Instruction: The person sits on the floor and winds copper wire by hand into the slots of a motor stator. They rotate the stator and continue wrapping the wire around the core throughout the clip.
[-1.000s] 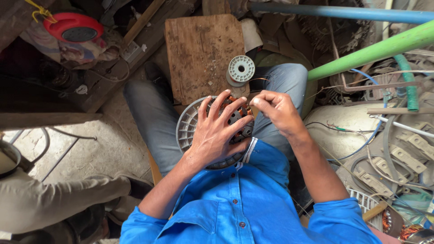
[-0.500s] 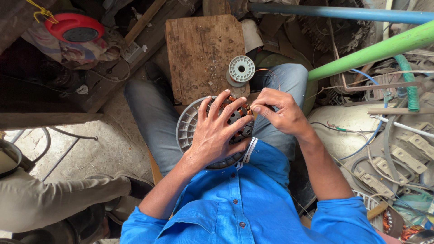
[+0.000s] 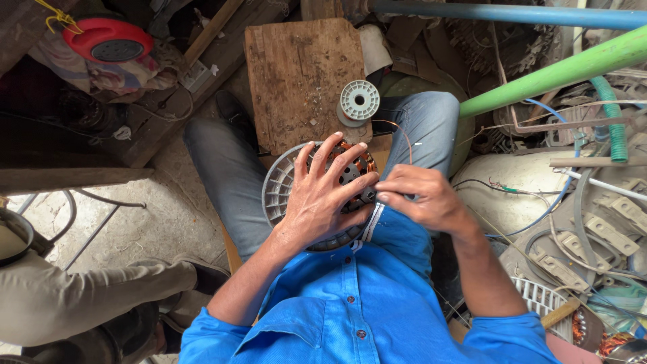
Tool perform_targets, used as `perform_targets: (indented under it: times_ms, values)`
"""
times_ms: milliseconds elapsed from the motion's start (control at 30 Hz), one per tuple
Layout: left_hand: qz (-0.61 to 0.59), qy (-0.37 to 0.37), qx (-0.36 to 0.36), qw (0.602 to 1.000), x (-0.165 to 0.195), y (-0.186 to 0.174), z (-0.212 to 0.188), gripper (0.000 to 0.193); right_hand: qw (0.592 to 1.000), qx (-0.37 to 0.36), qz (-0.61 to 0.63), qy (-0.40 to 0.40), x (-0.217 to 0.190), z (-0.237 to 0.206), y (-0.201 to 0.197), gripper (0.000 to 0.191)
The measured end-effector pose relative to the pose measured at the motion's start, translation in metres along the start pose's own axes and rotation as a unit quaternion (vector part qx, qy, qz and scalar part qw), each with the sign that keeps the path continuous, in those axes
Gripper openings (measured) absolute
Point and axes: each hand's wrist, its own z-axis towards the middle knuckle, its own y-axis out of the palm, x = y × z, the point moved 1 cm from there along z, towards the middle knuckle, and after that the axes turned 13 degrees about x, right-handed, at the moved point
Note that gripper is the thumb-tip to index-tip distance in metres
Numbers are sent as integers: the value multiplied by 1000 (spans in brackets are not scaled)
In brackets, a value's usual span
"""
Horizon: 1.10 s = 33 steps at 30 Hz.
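Note:
A round grey motor stator (image 3: 278, 192) with copper windings rests on my lap against my blue shirt. My left hand (image 3: 323, 195) lies spread flat over its face, pressing it down. My right hand (image 3: 421, 199) sits at the stator's right rim, fingertips pinched on a thin copper wire (image 3: 399, 135) that loops up toward a grey plastic spool (image 3: 358, 101). The spool stands on a worn wooden board (image 3: 296, 74) in front of my knees.
A green pipe (image 3: 559, 71) and a blue pipe (image 3: 505, 13) cross the upper right. Tangled cables and white housings (image 3: 519, 195) pile up at right. A red round device (image 3: 108, 40) lies upper left. Another person's leg and shoe (image 3: 101, 296) are at lower left.
My right hand has shifted slightly lower along the stator's rim while pinching the wire. My left hand stays spread on the stator.

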Motion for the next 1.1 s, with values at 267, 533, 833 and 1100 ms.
perform_targets:
  times_ms: [267,533,833,1100]
  values:
    - [-28,7,23,999,-2,-1,-1,35,996,-63,-50,36,15,-9,-37,47]
    - [-20,0,16,1000,-2,0,0,26,991,-63,-118,-9,33,-19,-47,70]
    - [-25,-2,22,999,-2,1,1,25,956,231,-180,1,42,-41,-45,13]
    - [-28,-3,24,999,-1,2,0,25,896,377,89,218,69,-59,-25,6]
